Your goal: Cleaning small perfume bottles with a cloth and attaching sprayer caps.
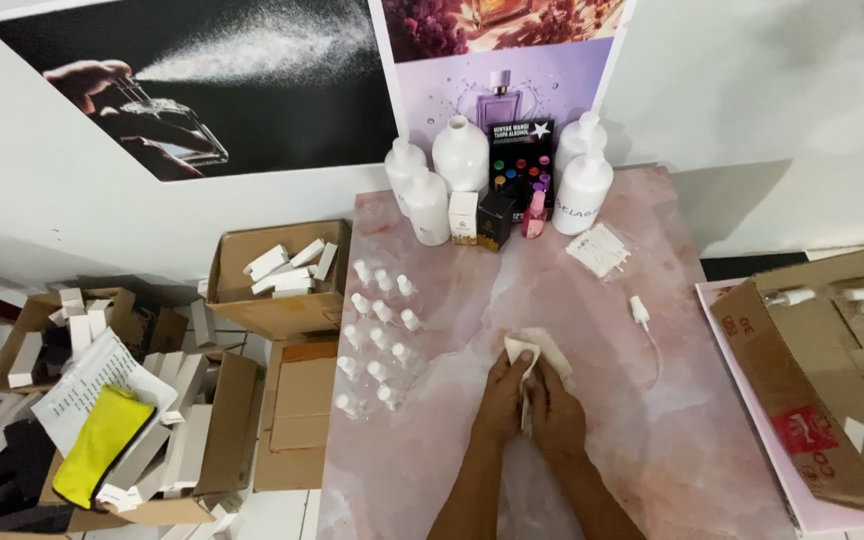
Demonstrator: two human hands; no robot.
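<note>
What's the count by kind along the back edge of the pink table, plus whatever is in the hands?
Large white bottles: 5
Small boxes: 2 (one white, one black)
Pink bottle: 1
Black display card with coloured dots: 1
Cloth, held by left hand and right hand: 1
Total: 10

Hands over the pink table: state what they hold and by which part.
Both the left hand and the right hand clasp a pale cloth by its lower, bunched part; its upper end sticks out above the fingers. Anything inside the cloth is hidden.
</note>
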